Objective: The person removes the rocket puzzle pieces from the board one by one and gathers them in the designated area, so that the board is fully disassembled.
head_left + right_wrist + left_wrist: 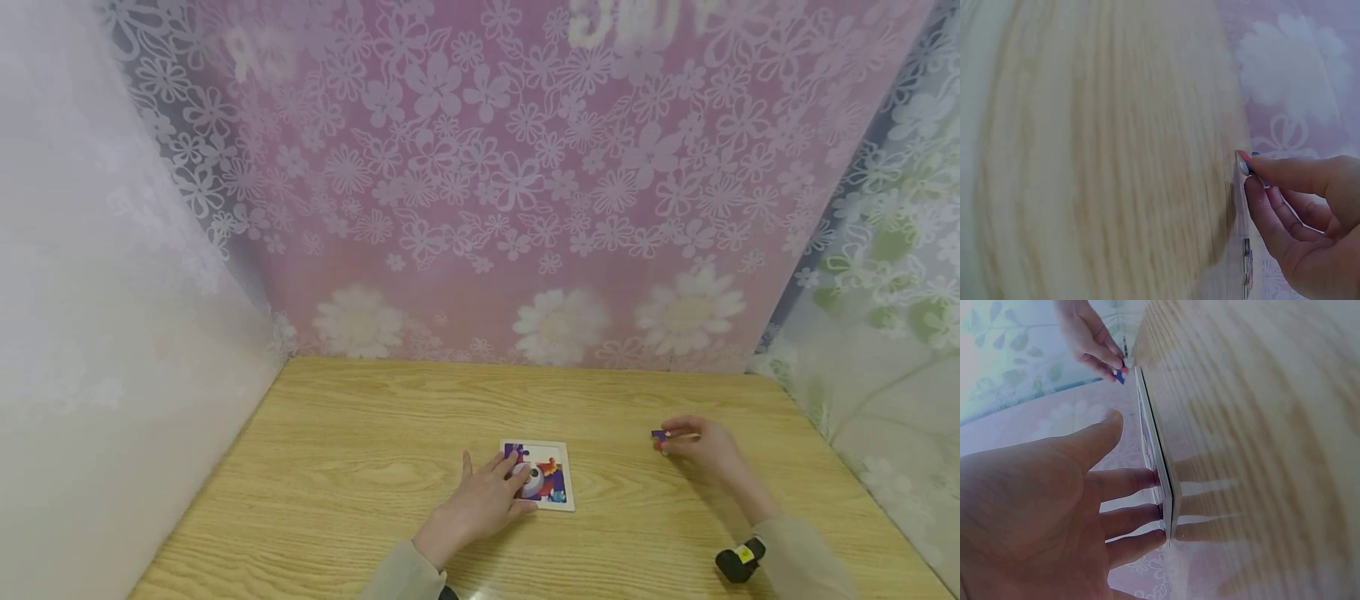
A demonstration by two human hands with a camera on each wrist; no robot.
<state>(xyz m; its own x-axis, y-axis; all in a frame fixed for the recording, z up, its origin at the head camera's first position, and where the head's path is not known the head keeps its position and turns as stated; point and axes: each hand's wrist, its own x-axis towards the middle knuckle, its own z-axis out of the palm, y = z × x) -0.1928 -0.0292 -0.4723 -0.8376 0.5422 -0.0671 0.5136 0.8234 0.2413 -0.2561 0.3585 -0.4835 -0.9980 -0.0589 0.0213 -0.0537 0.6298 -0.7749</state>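
Left hand apart from left-pointing piece

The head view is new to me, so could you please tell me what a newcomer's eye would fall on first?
Probably the pink flowered backdrop would catch it first, behind the wooden table. Next comes the colourful puzzle board around the table's middle, with the left hand touching it. To the board's right, the right hand pinches a small purple-and-red piece.
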